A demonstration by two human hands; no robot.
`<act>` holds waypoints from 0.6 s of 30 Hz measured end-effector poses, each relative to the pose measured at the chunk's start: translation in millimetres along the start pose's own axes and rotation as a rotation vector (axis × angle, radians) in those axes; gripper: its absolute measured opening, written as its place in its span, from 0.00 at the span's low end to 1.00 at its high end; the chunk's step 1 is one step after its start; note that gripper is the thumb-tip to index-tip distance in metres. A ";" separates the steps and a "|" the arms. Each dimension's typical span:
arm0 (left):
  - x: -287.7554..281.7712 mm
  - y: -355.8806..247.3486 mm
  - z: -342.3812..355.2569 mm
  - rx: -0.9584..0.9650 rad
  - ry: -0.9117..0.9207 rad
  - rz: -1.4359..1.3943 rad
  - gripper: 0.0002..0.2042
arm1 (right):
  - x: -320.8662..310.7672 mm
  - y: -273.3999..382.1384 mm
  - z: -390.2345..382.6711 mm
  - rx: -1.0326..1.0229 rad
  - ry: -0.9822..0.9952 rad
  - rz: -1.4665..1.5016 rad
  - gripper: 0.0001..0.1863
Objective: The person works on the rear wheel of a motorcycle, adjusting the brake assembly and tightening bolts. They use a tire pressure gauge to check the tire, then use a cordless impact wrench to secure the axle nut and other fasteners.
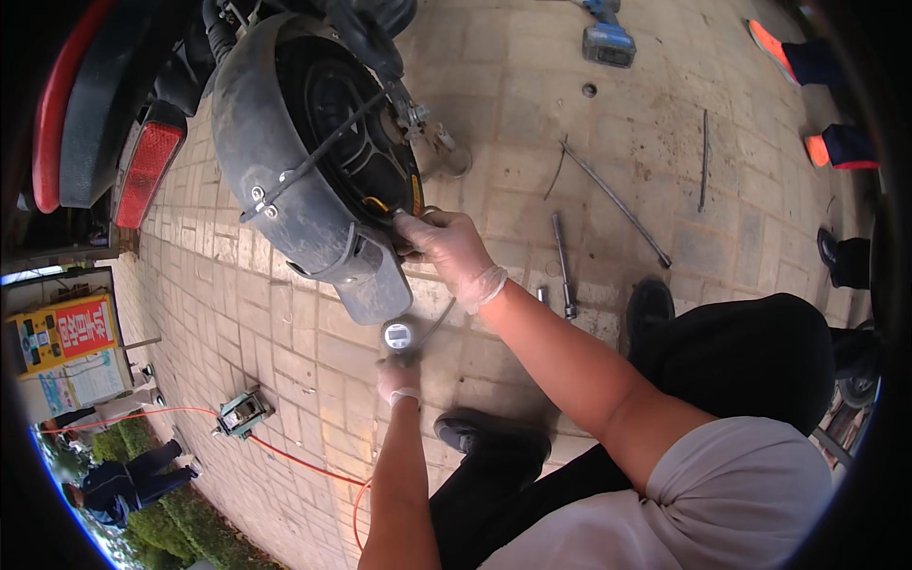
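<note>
My left hand point(396, 382), in a clear thin glove, is closed around a tyre inflator gauge point(398, 335) with a round digital dial facing up. A thin dark hose point(438, 321) runs from beside the gauge up toward my right hand point(450, 251). That hand, also gloved, is closed at the lower edge of the scooter's rear wheel point(353, 133); what its fingertips hold is hidden. A yellow mark shows on the tyre just beside them. Over the wheel curves a dusty black mudguard point(266, 180), its flap point(376, 290) hanging between my two hands.
Right of the wheel lie a socket tool point(563, 266), a long metal bar point(617, 204), another thin rod point(704, 161) and a blue cordless power tool point(608, 45). An orange hose point(304, 463) passes a green metal device point(243, 413) at left. People stand at both sides.
</note>
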State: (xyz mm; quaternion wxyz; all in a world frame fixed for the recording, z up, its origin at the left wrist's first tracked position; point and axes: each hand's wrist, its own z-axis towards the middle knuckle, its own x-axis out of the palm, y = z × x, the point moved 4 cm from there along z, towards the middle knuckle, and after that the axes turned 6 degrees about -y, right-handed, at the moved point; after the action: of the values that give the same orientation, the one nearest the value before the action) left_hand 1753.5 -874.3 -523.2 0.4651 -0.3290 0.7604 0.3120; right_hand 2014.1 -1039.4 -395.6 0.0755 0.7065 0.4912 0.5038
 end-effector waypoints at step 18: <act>-103.0 237.6 89.0 -0.151 0.043 -0.257 0.15 | -120.8 37.0 28.2 -0.116 -0.305 -1.216 0.27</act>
State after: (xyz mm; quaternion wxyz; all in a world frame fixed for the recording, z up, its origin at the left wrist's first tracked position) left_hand 1646.5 -643.3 -422.3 0.4588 -0.4641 0.6962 0.2989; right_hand 2058.0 -1140.3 -463.9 0.4560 0.3595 0.7607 0.2900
